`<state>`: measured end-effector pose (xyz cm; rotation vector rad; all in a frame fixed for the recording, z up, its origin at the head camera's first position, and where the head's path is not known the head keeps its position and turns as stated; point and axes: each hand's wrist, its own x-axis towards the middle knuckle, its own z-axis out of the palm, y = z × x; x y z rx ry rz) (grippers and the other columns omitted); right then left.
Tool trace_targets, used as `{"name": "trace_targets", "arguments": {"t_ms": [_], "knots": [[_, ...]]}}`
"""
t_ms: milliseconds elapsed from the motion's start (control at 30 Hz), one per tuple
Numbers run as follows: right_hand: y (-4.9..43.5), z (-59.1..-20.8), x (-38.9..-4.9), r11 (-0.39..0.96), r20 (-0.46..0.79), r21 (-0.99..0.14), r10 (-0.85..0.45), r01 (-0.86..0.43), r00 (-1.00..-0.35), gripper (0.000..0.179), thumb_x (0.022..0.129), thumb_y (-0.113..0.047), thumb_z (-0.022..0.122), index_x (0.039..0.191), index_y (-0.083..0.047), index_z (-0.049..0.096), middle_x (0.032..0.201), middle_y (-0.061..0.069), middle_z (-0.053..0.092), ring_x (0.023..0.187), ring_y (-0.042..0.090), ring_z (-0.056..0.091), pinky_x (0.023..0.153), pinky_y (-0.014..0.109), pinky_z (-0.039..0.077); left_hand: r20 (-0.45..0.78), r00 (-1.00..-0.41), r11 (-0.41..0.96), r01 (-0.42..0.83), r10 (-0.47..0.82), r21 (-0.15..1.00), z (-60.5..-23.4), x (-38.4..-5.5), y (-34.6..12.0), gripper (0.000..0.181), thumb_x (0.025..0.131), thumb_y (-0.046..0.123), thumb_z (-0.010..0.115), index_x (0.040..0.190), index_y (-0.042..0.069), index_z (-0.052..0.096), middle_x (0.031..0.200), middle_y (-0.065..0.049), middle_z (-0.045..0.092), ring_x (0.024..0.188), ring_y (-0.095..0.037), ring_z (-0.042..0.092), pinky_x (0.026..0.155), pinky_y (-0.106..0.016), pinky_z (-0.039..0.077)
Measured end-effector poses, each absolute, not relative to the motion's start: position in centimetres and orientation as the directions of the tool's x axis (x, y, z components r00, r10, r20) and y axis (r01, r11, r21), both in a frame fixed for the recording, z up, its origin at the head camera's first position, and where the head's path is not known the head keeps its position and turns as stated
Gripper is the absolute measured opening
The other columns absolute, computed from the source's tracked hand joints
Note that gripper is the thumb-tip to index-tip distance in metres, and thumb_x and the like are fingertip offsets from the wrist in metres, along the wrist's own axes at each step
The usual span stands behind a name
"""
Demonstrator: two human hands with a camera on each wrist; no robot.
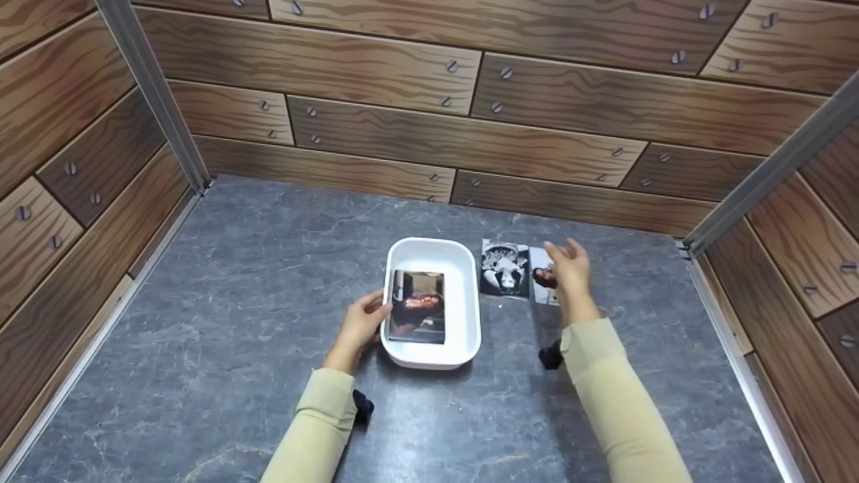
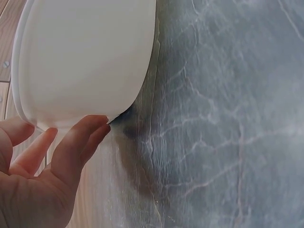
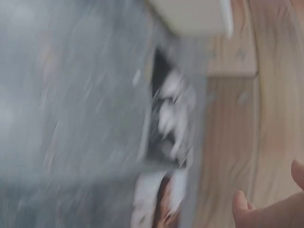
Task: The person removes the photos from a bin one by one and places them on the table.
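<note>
A white rectangular tub [image 1: 463, 335] with rounded corners stands mid-floor in the head view. Inside lies a photo print [image 1: 419, 308] with a dark and reddish picture, off toward the left wall. My left hand [image 1: 357, 329] grips the tub's left side, thumb at the rim; the left wrist view shows its fingers [image 2: 90, 126] against the outer wall. To the tub's right lies a black-and-white photo print [image 1: 504, 268], beside a colour print [image 1: 543, 276]. Above that colour print is my right hand [image 1: 572, 274], fingers apart and holding nothing; the right wrist view is blurred.
The surface is a grey marble-patterned top [image 1: 235, 322]. Wood-patterned walls [image 1: 376, 127] enclose it at the back and both sides, with metal posts [image 1: 158, 100] in the corners. A tiny white speck [image 1: 500, 306] lies below the black-and-white print.
</note>
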<state>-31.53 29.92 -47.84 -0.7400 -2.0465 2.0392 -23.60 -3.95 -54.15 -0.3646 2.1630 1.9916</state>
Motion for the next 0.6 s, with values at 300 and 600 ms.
{"name": "trace_targets", "arguments": {"t_ms": [300,600], "knots": [[21.5,-48.5,-28.0,-0.009,-0.082,-0.997,0.260,0.083,-0.962,0.062,0.089,0.002,0.060,0.145,0.005,0.032,0.138,0.031,0.042,0.122,0.035,0.045,0.103,0.037,0.043,-0.284,-0.958,0.098,-0.287,-0.043,0.953,-54.3,-23.6,-3.9,0.043,0.096,0.013,0.060,0.138,0.006,0.053,0.131,-0.023,0.058,0.104,-0.027,0.064,0.058,-0.027,0.055],[14.9,-51.3,-24.7,0.027,-0.120,-0.992,0.123,0.124,-0.985,0.069,0.086,-0.002,0.068,0.144,0.007,0.033,0.139,0.033,0.042,0.124,0.045,0.046,0.107,0.046,0.042,-0.296,-0.954,0.083,-0.300,-0.054,0.950,-54.2,-23.5,-4.2,0.044,0.096,0.014,0.060,0.139,0.006,0.052,0.134,-0.024,0.056,0.112,-0.031,0.062,0.069,-0.032,0.059]]}}
